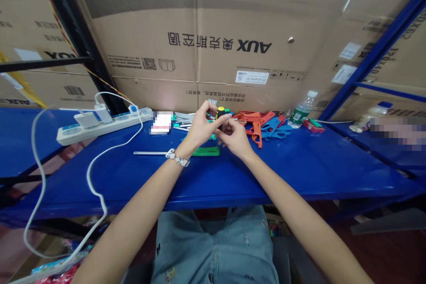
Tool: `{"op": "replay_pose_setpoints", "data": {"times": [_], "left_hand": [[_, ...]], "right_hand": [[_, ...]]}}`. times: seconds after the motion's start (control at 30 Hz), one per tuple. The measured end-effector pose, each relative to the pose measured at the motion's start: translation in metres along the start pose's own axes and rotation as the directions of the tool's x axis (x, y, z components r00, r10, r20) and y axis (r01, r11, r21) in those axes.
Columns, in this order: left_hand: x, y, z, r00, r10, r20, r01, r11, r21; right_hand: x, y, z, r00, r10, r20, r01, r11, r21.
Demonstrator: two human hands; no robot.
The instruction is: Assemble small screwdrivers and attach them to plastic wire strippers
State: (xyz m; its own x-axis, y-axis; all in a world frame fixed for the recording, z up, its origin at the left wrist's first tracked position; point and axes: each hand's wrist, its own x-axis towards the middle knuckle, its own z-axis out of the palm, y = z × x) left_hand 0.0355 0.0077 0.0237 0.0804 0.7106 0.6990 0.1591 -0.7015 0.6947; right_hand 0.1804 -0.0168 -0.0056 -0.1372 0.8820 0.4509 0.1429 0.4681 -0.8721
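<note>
A small screwdriver (220, 111) with a yellow-and-black handle stands upright between my hands, its tip pointing down. My left hand (203, 125) is closed around its handle, thumb across the front. The fingers of my right hand (237, 136) are curled in a pinch at the lower part of the handle, partly hidden behind the left thumb. Under the hands, a green plastic handle piece (207, 151) lies flat on the blue table. A metal rod (149, 153) lies in line with it to the left, crossed by my left wrist.
Behind my hands lie several metal rods (183, 118), red plastic pieces (255, 125) and blue plastic pieces (276, 130). A water bottle (301, 111) stands at the back right. A power strip (113, 125) with white cables sits at the left. Cardboard boxes (199, 17) wall the back.
</note>
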Motion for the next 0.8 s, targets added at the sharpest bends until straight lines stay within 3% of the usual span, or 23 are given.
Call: {"op": "replay_pose_setpoints", "data": {"times": [0.07,0.23,0.47,0.67,0.8], "left_hand": [[-0.0007,0.0002,-0.0010,1.000,-0.004,0.012,0.004,1.000,0.006],[-0.0004,0.0064,-0.0063,0.986,0.057,0.158,-0.056,0.998,-0.013],[0.0000,0.0019,-0.0001,0.999,0.031,-0.036,-0.032,0.999,-0.008],[0.0007,0.0048,-0.0054,0.993,0.071,0.096,-0.070,0.997,-0.016],[-0.0002,0.0069,-0.0024,0.999,0.041,0.008,-0.041,0.999,-0.014]], "right_hand": [[0.0004,0.0003,-0.0009,0.999,0.009,0.034,-0.010,1.000,0.018],[-0.0003,-0.0043,-0.0069,0.987,-0.040,0.156,0.041,0.999,-0.007],[-0.0006,-0.0002,-0.0034,1.000,0.009,0.030,-0.011,0.999,0.048],[-0.0009,-0.0017,-0.0074,0.985,-0.029,0.171,0.034,0.999,-0.025],[-0.0019,-0.0005,-0.0042,0.996,-0.013,0.088,0.013,1.000,-0.006]]}}
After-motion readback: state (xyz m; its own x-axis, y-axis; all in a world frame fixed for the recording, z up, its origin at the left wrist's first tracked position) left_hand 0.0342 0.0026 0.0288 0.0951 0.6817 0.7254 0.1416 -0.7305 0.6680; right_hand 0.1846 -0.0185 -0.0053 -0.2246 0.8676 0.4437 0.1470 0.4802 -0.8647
